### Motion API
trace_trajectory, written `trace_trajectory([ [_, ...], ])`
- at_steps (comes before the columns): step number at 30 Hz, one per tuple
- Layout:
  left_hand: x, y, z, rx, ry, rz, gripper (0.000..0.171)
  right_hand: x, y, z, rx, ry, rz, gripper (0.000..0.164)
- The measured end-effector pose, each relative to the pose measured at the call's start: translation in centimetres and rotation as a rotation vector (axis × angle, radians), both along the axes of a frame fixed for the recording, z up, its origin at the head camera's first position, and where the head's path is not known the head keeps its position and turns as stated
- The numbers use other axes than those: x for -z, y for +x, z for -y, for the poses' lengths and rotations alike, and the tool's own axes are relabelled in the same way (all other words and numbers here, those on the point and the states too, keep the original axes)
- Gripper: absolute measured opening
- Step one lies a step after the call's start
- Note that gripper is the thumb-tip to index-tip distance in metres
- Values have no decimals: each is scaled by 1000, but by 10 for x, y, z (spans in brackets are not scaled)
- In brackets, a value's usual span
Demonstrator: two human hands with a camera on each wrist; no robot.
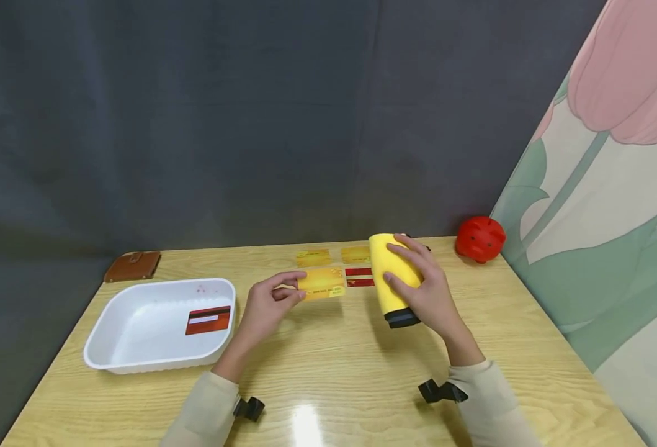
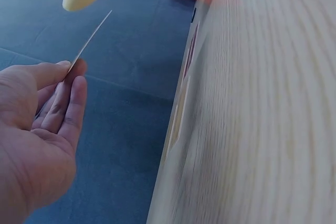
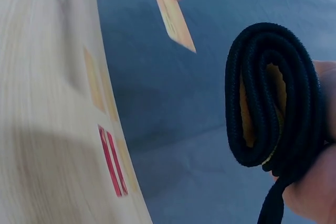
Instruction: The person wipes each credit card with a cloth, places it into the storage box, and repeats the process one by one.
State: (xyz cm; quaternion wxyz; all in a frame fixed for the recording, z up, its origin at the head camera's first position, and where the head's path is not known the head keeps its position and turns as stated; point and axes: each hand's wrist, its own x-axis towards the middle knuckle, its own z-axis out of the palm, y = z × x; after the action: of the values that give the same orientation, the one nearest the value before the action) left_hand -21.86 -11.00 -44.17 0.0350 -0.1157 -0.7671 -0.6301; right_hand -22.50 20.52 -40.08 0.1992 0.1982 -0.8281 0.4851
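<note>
My left hand (image 1: 267, 304) pinches a gold bank card (image 1: 321, 284) between thumb and fingers, raised above the table. In the left wrist view that card (image 2: 90, 43) is seen nearly edge-on. A rolled yellow cloth (image 1: 391, 270) with a black edge is gripped by my right hand (image 1: 431, 288), also off the table. The roll's black-bordered end (image 3: 270, 95) shows its folded layers in the right wrist view. Behind the hands, two yellow cards (image 1: 314, 257) and a red striped card (image 1: 359, 277) lie flat. Another yellow card (image 3: 94, 80) lies left of the red one.
At the left stands a white plastic tub (image 1: 138, 323) with a red card (image 1: 208, 320) inside. A brown leather wallet (image 1: 133, 266) lies behind it. At the back right sits a red piggy bank (image 1: 479, 239), close to the flowered wall. A dark curtain (image 1: 250, 124) hangs behind the table.
</note>
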Motion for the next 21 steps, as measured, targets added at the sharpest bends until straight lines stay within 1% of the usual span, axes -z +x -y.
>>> trace_trajectory([
  [7,0,1,-3,-18,21,-19,33,7,6,23,-82,4,-44,51],
  [15,1,5,-12,-27,24,-58,35,22,10,47,-165,82,-16,51],
  [21,3,5,-20,-44,33,-86,37,27,16,59,-191,138,-23,52],
])
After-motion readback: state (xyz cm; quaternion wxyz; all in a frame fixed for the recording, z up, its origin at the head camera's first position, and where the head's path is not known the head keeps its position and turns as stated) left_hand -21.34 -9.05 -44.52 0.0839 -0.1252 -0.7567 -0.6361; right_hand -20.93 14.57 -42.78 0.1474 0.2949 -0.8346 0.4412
